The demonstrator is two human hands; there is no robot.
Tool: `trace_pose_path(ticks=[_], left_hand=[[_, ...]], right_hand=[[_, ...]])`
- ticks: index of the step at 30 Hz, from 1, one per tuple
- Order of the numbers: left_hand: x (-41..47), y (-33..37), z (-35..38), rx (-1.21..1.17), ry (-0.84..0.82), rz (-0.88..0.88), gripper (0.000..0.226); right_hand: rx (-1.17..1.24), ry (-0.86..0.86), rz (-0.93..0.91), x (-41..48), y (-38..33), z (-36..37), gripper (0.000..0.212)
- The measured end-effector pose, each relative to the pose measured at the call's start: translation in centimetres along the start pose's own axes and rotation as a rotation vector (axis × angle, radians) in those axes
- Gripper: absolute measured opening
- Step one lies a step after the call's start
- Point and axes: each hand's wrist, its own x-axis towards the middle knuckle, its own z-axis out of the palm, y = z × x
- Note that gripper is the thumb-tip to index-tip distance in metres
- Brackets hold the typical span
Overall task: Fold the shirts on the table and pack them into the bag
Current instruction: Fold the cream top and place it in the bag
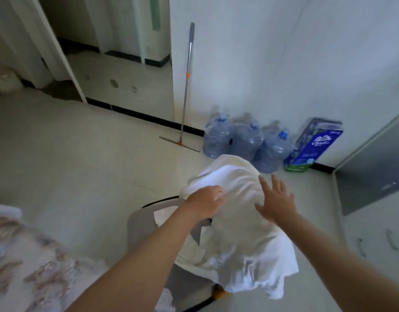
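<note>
A white shirt (237,224) lies draped over a grey chair (140,224) in the middle of the head view, hanging down its right side. My left hand (205,203) rests on the shirt's upper left part with its fingers curled into the cloth. My right hand (276,199) has straight, spread fingers and lies flat on the shirt's right side. No bag is in view.
A floral cloth (29,262) covers a surface at the lower left. Three water jugs (246,140) and a blue tissue pack (313,147) stand by the wall, with a squeegee (185,91) leaning there. A cabinet (374,199) is on the right.
</note>
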Motion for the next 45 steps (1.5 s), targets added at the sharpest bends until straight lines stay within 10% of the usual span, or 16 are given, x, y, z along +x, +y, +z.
trace_pose_path(ticks=[5, 11, 15, 18, 26, 35, 40, 45], left_hand=[[3.8, 5.2, 6.1, 0.023, -0.235, 0.054, 0.048], [4.3, 6.0, 11.6, 0.034, -0.268, 0.097, 0.047], [3.9, 5.7, 12.3, -0.047, 0.011, 0.194, 0.039], [3.4, 5.8, 10.6, -0.178, 0.293, 0.303, 0.056], [3.3, 8.1, 5.7, -0.276, 0.243, 0.144, 0.008], [2.6, 6.7, -0.8, -0.239, 0.337, 0.009, 0.003], [0.7, 6.6, -0.5, 0.086, 0.33, 0.155, 0.085], [0.2, 7.4, -1.8, 0.06, 0.619, 0.087, 0.016]], right_hand=[[0.361, -0.136, 0.127, -0.9, 3.7, 3.8, 0.067], [0.05, 0.023, 0.068, -1.4, 4.2, 3.1, 0.044], [-0.132, 0.369, -0.103, -1.6, 3.8, 2.4, 0.013], [-0.029, 0.319, -0.086, -2.0, 2.5, 0.6, 0.019], [0.571, 0.294, -0.108, -0.3, 0.1, -2.0, 0.05], [0.677, 0.236, -0.093, -0.2, 1.8, -0.7, 0.009], [0.923, 0.349, -0.246, -1.1, -1.9, -6.6, 0.015], [0.899, 0.319, -0.45, -1.9, -4.1, -8.1, 0.018]])
